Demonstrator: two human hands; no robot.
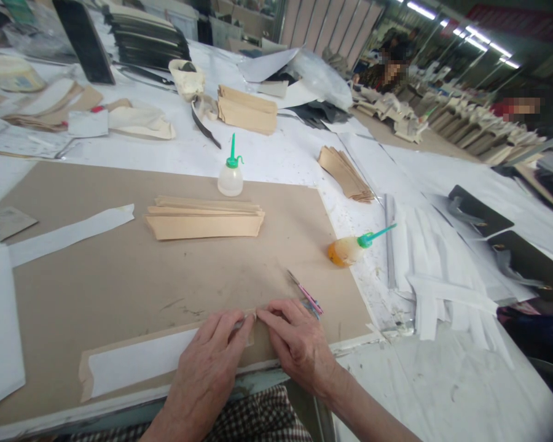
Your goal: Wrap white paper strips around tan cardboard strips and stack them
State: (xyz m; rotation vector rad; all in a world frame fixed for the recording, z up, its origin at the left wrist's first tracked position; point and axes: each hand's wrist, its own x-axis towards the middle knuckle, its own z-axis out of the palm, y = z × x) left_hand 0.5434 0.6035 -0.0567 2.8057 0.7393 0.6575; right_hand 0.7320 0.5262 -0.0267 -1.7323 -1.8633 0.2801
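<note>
A tan strip (85,374) with a white backing strip (142,361) on it lies along the near edge of the brown board. My left hand (216,350) rests over its right part, thumb and fingers closed on the edge. My right hand (297,341) pinches the strip's right end, its fingertips almost meeting those of the left. The fingers hide part of that end. Just beyond my right hand lie pink-handled tweezers (308,294), with something blue partly hidden under them. A stack of tan strips (205,226) sits farther back on the board.
A clear bottle with a green spout (230,179) stands behind the stack. A bottle of amber liquid (345,250) lies tilted at right. White strips (435,270) pile up farther right, white sheets (2,331) lie left. The brown board (105,282) ends near my body.
</note>
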